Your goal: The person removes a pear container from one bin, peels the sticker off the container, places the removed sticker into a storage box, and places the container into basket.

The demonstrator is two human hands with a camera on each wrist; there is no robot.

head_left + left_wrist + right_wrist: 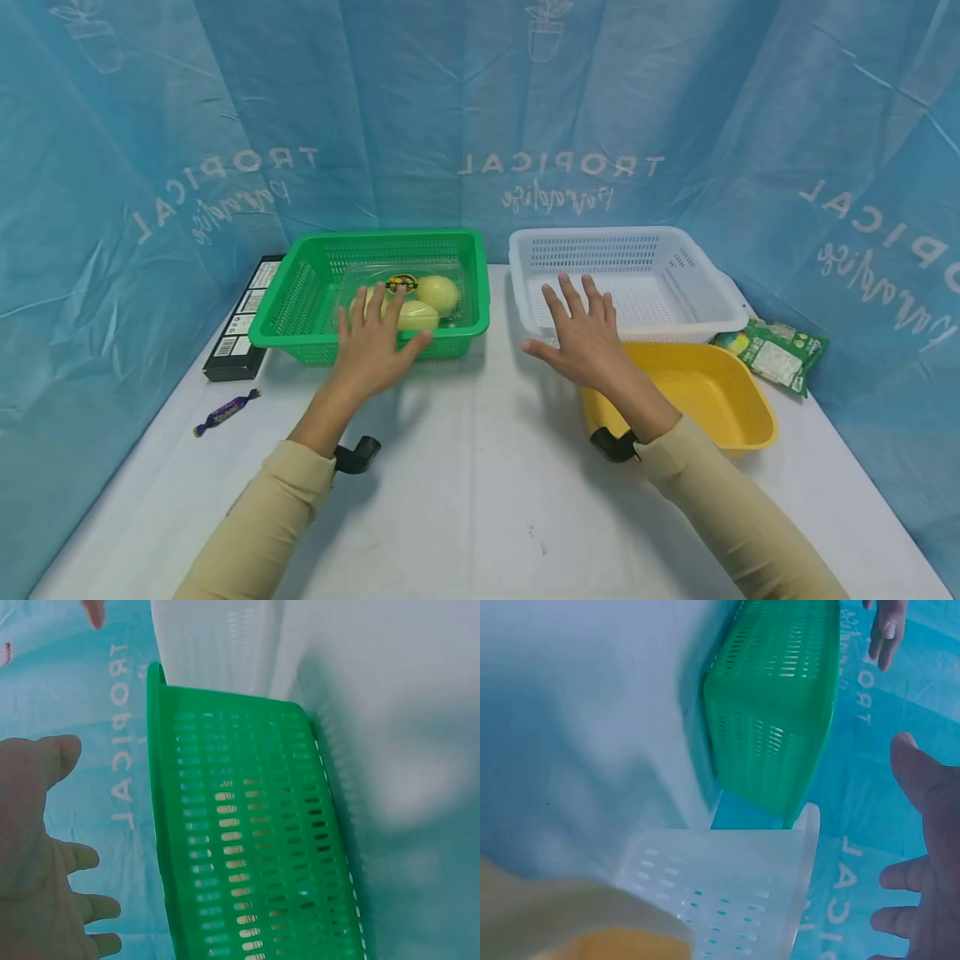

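My left hand (372, 350), fingers spread, hovers at the near side of a green basket (300, 340) and holds nothing. Inside that basket, a clear plastic pack (352, 279) with a yellow-and-black label lies among pale green round produce (438, 295), partly hidden by my fingers. My right hand (585, 342), also spread and holding nothing, is in front of a white basket (720, 321) and over the left edge of a yellow basin (705, 392). In the left wrist view, the left hand (37, 862) stands apart from the green basket's rim.
A long black box (236, 346) stands left of the green basket, with a purple wrapped candy (226, 412) nearer me. At the right, a green packet (780, 354) lies beside the white basket and basin. A blue printed curtain (420, 100) surrounds the white table (472, 500).
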